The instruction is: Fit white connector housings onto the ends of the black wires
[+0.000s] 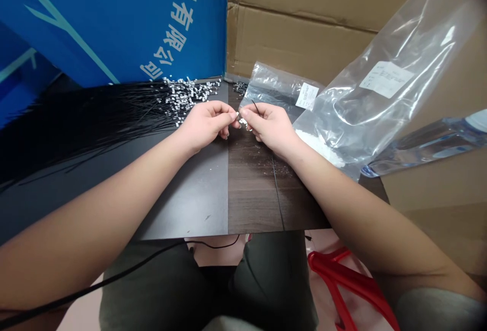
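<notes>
Pinching now: your left grip (205,125) and right grip (268,128) clamp a tiny white connector (242,120) together above the table (182,204); a slack squeeze could drop it towards the loose pile (190,95).

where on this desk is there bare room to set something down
Bare grey tabletop lies between the left forearm and near edge; the wood-grain board beside it is free below the right hand, apart from a thin black wire. Crowded: the far side, with black wires, white connectors and plastic bags.
</notes>
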A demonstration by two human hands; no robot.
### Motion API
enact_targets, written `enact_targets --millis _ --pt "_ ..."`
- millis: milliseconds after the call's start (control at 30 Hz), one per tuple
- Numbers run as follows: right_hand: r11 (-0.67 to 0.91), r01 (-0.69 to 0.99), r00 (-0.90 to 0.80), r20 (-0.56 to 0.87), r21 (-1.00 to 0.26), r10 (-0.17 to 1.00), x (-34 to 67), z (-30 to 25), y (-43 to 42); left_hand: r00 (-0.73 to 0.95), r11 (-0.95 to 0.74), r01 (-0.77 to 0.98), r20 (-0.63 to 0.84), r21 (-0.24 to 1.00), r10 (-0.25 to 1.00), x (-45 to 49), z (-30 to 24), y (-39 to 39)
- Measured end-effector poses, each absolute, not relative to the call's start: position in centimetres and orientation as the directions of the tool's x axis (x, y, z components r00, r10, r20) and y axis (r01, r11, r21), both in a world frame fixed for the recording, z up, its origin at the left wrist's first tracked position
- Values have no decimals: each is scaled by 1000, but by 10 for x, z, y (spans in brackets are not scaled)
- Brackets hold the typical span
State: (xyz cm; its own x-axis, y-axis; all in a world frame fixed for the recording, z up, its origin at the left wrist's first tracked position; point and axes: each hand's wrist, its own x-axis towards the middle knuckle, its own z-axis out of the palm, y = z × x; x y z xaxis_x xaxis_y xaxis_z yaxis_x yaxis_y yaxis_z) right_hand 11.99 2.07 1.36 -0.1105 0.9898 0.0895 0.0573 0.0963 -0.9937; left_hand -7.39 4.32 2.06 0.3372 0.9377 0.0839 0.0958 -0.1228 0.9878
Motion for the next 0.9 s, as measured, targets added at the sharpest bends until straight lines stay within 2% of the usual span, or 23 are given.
enact_targets --millis 133,267,700,900 --pt "-38 -1 -100 -37 -999 994 120 19 20 268 13 -6 -11 1000 963 -74 22 45" --pt "-110 19 -133 -111 -994 985 117 25 19 281 86 -77 -61 993 958 -76 20 47" --pt "-91 32 -147 -95 -995 985 116 24 18 306 113 -136 -67 984 950 -75 19 46" --pt "-33 0 -143 -32 -999 989 113 22 15 317 136 -145 -84 980 945 -77 18 46"
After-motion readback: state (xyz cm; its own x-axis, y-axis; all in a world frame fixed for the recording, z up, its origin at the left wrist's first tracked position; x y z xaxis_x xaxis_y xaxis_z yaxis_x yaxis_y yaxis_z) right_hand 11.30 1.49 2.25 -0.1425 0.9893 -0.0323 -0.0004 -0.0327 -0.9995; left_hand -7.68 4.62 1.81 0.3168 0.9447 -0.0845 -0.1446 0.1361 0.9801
